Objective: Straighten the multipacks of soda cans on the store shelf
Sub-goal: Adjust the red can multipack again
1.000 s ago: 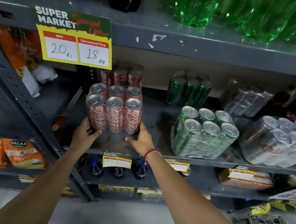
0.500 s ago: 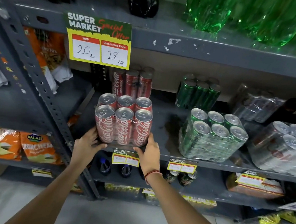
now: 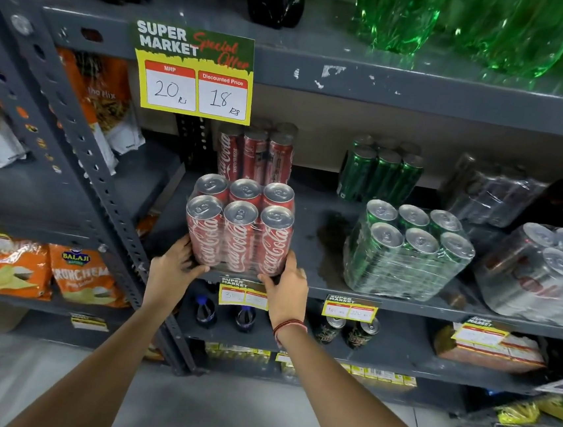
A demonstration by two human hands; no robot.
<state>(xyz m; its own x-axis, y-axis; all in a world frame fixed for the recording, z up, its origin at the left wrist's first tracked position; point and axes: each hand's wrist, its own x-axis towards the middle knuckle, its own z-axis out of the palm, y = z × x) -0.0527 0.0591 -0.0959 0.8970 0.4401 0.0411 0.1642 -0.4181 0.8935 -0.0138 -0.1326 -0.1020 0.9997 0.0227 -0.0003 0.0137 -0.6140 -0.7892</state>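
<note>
As before, left hand (image 3: 171, 268) and right hand (image 3: 288, 288) clasp red six-pack (image 3: 239, 226) — unmoved at shelf edge (image 3: 402, 302).

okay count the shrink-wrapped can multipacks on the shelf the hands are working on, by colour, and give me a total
Red multipacks: 2, the front red pack held between the left hand and right hand, and the rear red pack
Green multipacks: 2, the front green pack and the rear green pack
Silver multipacks: 2, the front silver pack and the rear silver pack
Total: 6
</note>
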